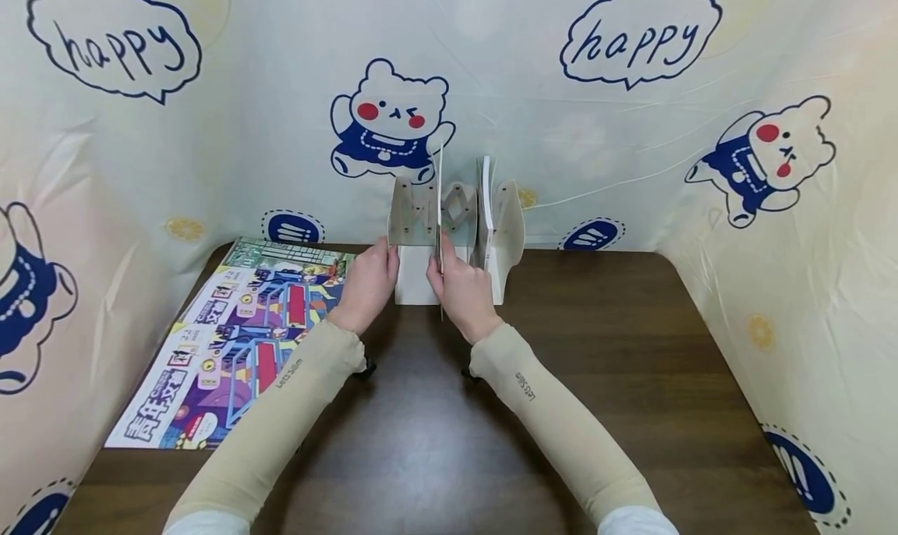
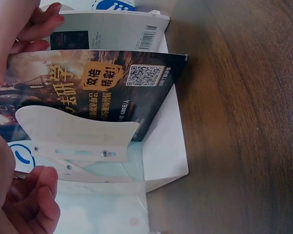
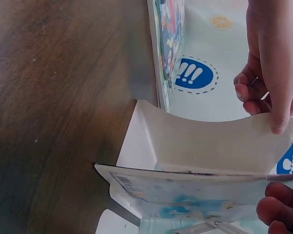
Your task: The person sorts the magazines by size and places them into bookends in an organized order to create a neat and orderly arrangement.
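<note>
A white extendable book rack (image 1: 415,278) with crossed metal links stands at the back of the table. My left hand (image 1: 368,284) pinches its left end panel (image 3: 210,141), thumb on the inner face and fingers outside. My right hand (image 1: 466,295) holds a thin magazine (image 2: 100,87) upright in the rack, thumb on the left side and fingers on the right. Its cover, dark with a QR code, shows in the left wrist view. A thicker book (image 1: 487,200) with a white page edge stands further right, between the rack's panels.
Colourful magazines (image 1: 245,324) lie in an overlapping stack on the left of the brown table (image 1: 596,379). Behind and on both sides hangs a pale curtain (image 1: 533,129) with printed bears; the rack's back is close to it.
</note>
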`<state>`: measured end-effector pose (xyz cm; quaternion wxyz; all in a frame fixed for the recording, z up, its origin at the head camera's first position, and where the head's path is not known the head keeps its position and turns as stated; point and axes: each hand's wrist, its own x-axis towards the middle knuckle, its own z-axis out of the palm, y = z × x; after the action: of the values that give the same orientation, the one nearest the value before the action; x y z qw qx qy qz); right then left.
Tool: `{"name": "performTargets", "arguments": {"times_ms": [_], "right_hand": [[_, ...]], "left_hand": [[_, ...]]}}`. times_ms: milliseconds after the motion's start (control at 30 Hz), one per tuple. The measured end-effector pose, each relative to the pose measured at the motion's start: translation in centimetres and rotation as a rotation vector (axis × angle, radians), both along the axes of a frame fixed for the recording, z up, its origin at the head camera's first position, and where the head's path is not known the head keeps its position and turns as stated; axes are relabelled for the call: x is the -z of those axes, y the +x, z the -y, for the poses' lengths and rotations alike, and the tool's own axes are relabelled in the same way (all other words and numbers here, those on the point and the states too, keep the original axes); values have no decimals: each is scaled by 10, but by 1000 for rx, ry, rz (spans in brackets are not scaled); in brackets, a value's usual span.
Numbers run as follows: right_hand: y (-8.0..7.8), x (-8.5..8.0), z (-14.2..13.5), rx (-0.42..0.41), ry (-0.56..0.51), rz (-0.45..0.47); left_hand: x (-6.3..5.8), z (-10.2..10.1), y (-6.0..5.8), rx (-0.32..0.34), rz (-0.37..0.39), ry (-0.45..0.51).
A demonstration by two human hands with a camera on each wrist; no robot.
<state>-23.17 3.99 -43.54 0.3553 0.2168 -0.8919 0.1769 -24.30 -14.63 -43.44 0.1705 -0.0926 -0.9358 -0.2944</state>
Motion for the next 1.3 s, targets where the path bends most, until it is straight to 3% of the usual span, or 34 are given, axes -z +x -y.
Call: {"name": "performTargets", "arguments": {"times_ms": [333,633,1000,1300], "right_hand": [[5,3,-6,-48,17,52],[7,2,-6,-52,23,59],[24,9,-18,-42,13,41],[32,9,-35,-48,1,38]], "left_hand": [[3,0,-3,-4,-26,-2],[-2,1,-5,4,-47,11],[2,-2,2,8,2,11],[1,-1,0,9,-45,18]]}}
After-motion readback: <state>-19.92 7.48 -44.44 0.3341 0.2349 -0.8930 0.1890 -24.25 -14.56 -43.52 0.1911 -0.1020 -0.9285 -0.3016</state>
